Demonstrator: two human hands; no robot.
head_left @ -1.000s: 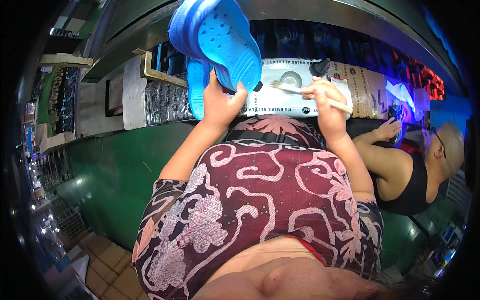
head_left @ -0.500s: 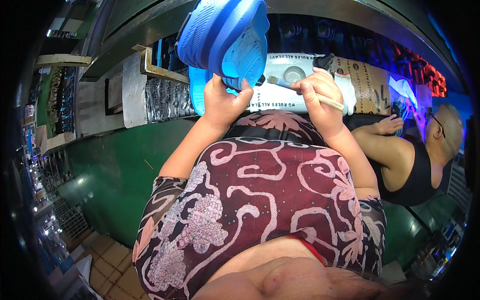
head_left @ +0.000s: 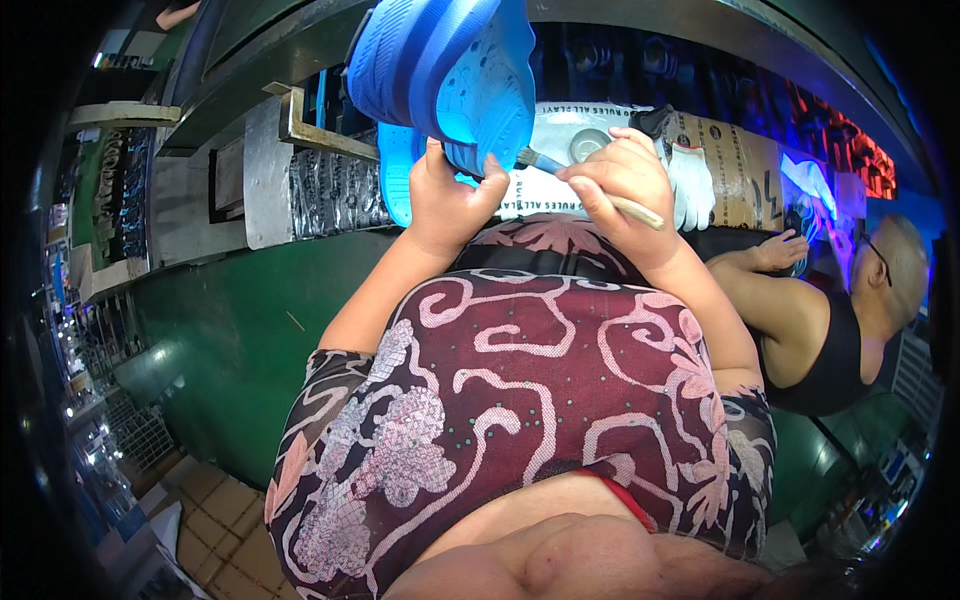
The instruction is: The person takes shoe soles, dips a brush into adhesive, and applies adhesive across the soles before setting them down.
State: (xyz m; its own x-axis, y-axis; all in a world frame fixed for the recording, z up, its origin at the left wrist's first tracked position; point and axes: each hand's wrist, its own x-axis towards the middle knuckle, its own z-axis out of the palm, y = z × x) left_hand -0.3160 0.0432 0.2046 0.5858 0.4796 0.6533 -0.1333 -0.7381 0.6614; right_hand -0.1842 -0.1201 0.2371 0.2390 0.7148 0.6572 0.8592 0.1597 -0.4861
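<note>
My left hand grips the lower end of a thick blue shoe sole, raised over the bench with its hollow inner side turned to the right. Thumb and fingers close round its edge. Behind that hand lies a second blue sole-like piece, partly hidden. A flat paintbrush with a pale wooden handle is held in my right hand. Its bristles are close to the sole's lower right edge; whether they touch is hard to tell. Beyond my right fingers a small round dish stands on a white printed sheet.
White gloves lie right of the dish, beside a brown taped covering. A metal bracket sticks out at the left. Beyond the bench runs a metal rail before rows of dark items. A co-worker sits at the right.
My right hand has moved left and slightly down, bringing the brush's bristles closer to the sole. The blue sole has shifted a little in my left hand.
</note>
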